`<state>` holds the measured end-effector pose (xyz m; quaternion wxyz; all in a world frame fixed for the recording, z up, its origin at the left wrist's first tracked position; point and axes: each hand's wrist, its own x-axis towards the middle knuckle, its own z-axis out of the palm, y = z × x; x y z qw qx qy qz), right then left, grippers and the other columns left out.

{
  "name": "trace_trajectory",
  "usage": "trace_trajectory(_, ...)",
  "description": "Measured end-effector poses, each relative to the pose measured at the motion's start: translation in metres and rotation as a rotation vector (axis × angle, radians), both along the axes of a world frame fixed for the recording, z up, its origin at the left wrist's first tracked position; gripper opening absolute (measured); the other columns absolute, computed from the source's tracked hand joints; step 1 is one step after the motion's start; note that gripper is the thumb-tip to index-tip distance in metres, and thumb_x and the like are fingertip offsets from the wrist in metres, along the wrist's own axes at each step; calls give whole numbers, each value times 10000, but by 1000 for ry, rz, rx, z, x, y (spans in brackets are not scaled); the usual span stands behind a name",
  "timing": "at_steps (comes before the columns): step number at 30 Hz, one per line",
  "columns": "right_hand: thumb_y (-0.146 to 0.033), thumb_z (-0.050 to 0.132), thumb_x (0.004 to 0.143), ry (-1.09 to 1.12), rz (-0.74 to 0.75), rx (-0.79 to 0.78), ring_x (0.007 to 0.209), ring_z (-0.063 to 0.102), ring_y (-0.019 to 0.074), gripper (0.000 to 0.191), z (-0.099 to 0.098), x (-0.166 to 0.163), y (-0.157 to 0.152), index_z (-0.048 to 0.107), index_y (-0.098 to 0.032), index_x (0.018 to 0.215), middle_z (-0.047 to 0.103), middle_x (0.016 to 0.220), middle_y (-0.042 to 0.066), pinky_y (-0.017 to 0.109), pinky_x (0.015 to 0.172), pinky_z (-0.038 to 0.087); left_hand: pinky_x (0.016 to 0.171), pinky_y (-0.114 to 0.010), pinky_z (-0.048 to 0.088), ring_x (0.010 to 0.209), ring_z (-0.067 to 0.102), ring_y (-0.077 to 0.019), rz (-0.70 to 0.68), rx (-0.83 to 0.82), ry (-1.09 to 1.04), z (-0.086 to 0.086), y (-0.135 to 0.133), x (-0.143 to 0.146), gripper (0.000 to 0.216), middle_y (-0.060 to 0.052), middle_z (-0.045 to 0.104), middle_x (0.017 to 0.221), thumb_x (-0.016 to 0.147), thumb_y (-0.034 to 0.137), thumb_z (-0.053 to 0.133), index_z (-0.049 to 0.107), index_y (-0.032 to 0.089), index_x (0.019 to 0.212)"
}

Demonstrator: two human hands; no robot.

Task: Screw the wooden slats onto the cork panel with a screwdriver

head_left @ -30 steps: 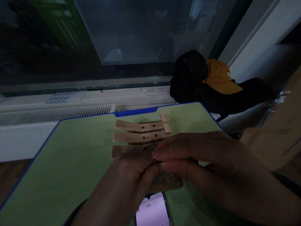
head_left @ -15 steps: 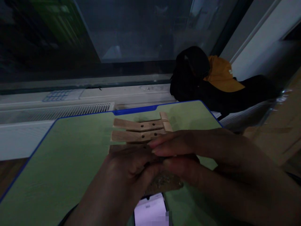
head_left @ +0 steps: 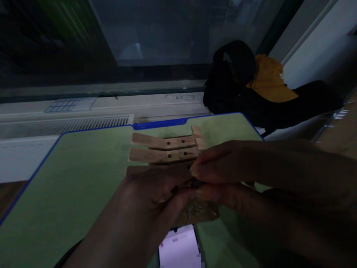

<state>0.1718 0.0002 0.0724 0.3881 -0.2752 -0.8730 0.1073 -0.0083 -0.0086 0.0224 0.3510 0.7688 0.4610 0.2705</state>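
Note:
My left hand [head_left: 150, 193] and my right hand [head_left: 237, 175] meet at the middle of a green mat [head_left: 69, 186], fingertips pinched together on a small dark piece [head_left: 195, 183] that I cannot make out. Just beyond the fingers lie wooden slats [head_left: 164, 149] with small holes, side by side, with short wooden pieces at their right ends. The nearest slat is partly hidden by my left hand. Under the hands lies a brownish clear packet [head_left: 198, 212].
A lit phone screen [head_left: 178, 247] lies at the mat's near edge. A black bag [head_left: 237, 93] with an orange cap [head_left: 269, 80] sits at the back right. Behind the mat run a radiator grille [head_left: 69, 124], a sill and a dark window.
The view has shifted a little, so the slats sit slightly higher. My right fingers have drawn in to a tighter pinch against the left fingertips.

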Motion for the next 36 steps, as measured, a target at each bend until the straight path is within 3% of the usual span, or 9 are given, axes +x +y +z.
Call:
trace_trajectory(4,-167,593,815,43,-81,-47,710,657,94,91,-8,5,-1,648,-240,816,698,774,-47,107,538,506,639,-219,505,463,563,-119,44,0,-30,0,1,2,208,82,546,419,786,162,533,664,281,676)
trace_trajectory(7,-126,613,797,37,1,-172,639,649,37,104,-10,7,-2,653,-208,847,716,842,-54,28,557,478,638,-211,502,402,518,-94,48,-10,-41,-1,0,2,258,93,555,426,784,125,517,629,266,598)
trace_trajectory(10,-47,575,804,55,27,-221,773,671,45,286,-10,8,0,661,-274,955,716,846,-98,34,704,486,616,-205,501,441,558,-99,54,-31,-50,-1,-1,1,225,92,631,513,778,128,540,660,278,661)
trace_trajectory(13,-106,567,833,66,93,-198,866,657,44,244,-11,9,4,652,-288,970,700,942,-120,39,762,478,615,-213,505,450,570,-102,44,-29,-37,-2,-3,-1,207,88,652,546,799,160,548,679,291,708)
trace_trajectory(16,-232,579,843,-14,11,-223,816,677,100,108,-13,12,6,656,-273,907,707,944,-98,123,677,548,590,-216,501,498,596,-111,13,-19,8,-4,-3,-3,197,74,683,631,835,211,526,694,313,833)
trace_trajectory(21,-326,578,842,-134,-88,-166,790,674,120,88,-15,16,6,634,-321,909,701,948,-93,169,591,544,571,-194,493,606,637,-112,-17,-50,39,-5,-1,-2,209,71,715,810,842,217,524,682,324,928)
trace_trajectory(28,-327,564,849,-133,-138,-231,668,666,110,162,-20,11,1,603,-335,1006,704,884,-81,189,555,523,569,-192,490,474,573,-101,83,-24,-78,-1,-2,4,179,84,650,549,787,174,564,678,274,694)
trace_trajectory(32,-256,522,875,-119,-66,-265,727,677,97,301,-17,11,1,550,-327,1166,694,1003,-85,162,564,521,550,-202,486,488,585,-118,70,-13,-68,-2,-2,3,210,71,631,504,792,173,541,665,259,645)
trace_trajectory(36,-227,522,878,-82,2,-208,810,671,86,194,-15,12,3,610,-261,1047,693,1028,-81,134,646,521,509,-201,469,488,580,-121,30,19,-12,-2,-2,-1,204,66,630,519,793,153,516,655,254,683)
